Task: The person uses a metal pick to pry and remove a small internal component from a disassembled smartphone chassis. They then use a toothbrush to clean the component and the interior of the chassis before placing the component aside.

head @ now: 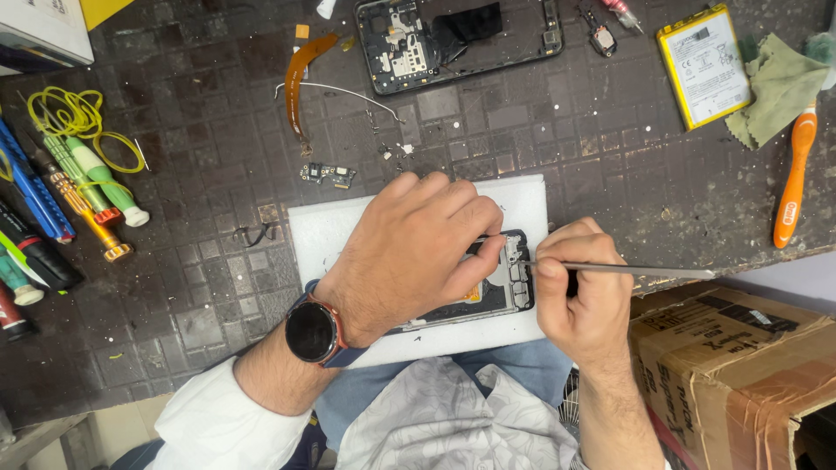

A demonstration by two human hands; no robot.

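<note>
Metal tweezers (627,270) are being pinched in the right hand (579,292), while an opened phone (505,287) is being pressed flat under the left hand (418,248) on a white pad (522,204).

On our left wrist we wear a round smartwatch (312,332) with a black face, a copper-coloured rim and a dark blue strap. Just behind the smartwatch, the left forearm is bare up to a white sleeve (218,422). Beside the smartwatch, we see blue trousers (522,365) and a grey patterned shirt (444,418).
</note>
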